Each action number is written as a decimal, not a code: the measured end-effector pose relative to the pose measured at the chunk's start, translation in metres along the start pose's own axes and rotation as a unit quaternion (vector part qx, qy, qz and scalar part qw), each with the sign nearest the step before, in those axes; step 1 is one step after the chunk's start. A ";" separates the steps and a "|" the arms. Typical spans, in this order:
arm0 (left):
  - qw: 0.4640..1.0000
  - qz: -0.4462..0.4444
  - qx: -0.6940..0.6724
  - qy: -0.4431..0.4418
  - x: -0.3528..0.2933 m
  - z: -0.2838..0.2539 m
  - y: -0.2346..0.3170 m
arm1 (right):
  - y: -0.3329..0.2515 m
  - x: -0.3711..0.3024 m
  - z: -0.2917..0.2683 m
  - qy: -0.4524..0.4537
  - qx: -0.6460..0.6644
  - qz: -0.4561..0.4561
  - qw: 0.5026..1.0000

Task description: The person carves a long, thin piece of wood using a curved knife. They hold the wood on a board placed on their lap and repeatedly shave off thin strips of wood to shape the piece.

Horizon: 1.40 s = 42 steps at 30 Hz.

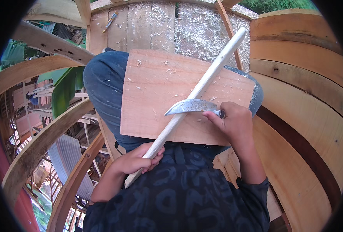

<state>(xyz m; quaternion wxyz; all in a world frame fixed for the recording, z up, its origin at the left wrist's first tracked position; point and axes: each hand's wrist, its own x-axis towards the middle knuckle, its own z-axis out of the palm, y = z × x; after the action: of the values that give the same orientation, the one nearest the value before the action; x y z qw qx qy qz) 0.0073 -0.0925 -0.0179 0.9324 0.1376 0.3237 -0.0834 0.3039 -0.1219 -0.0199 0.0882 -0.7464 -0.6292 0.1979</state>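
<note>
Head view | left hand (134, 160) wrapped shut around near end of pale wooden stick (202, 85), lying slantwise over board (152, 96) on lap | right hand (233, 121) clenched on curved knife (191, 106), blade across stick | judged best: shallow strokes away from body, stick steadied | shavings (202, 31) far; curved planks (307, 89) crowd right elbow.

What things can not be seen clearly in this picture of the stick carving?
Head view only:
- Knife handle: enclosed by the right hand.
- Lower part of the wooden stick: partly wrapped by the left hand.
- Legs: mostly covered by the wooden board.
- Small tool on the planks: too small to identify.
</note>
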 end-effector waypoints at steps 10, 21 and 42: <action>0.998 0.001 -0.052 -0.034 -0.001 -0.006 -0.008 | 0.074 0.039 -0.021 0.065 -0.012 0.250 0.966; 0.990 -0.039 -0.104 -0.092 0.005 -0.016 -0.006 | 0.010 0.014 -0.005 -0.014 -0.023 0.040 0.999; 0.989 -0.052 -0.114 -0.082 0.008 -0.017 -0.004 | 0.015 0.009 -0.005 -0.030 -0.021 0.051 0.998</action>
<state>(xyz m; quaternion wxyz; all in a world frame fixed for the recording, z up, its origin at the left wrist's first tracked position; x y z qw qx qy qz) 0.0027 -0.0917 -0.0367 0.9598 0.0057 0.2602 -0.1054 0.3210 -0.1150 -0.0225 0.0430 -0.7728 -0.5970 0.2109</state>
